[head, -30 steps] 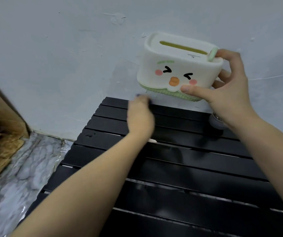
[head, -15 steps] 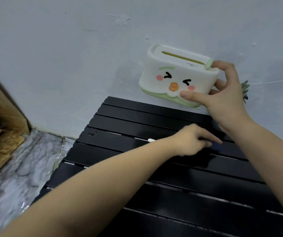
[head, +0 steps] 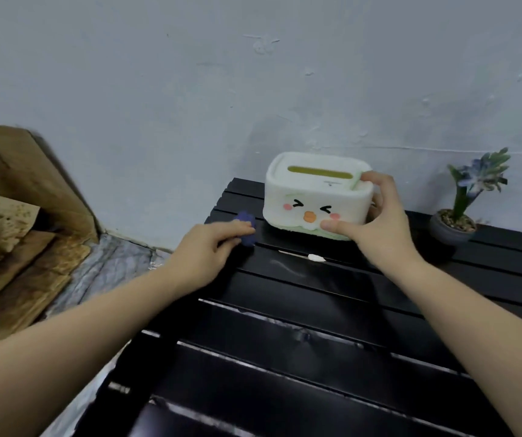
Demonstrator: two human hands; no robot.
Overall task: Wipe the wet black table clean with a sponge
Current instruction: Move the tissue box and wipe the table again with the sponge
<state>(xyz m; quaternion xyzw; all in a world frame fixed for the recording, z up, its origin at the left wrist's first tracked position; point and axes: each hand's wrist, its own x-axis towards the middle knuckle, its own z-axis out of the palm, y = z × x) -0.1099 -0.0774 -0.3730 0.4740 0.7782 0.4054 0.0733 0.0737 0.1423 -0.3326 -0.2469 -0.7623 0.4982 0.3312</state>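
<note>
The black slatted table [head: 316, 313] fills the lower middle of the view, with wet streaks on its slats. My left hand [head: 207, 250] presses a dark blue sponge [head: 246, 227] onto the table's far left corner. A white tissue box [head: 316, 197] with a cartoon face stands on the table's far edge, and my right hand [head: 376, 222] grips its right end. A cotton swab [head: 304, 256] lies on a slat just in front of the box.
A small potted plant [head: 461, 212] with blue flowers stands at the table's far right. The pale wall [head: 253, 74] rises right behind the table. Wooden boards [head: 17, 241] and a marbled sheet [head: 108, 263] lie on the floor at left.
My right hand has lowered the tissue box from the air onto the table's far edge. My left hand has swept the sponge from the middle slats to the far left corner.
</note>
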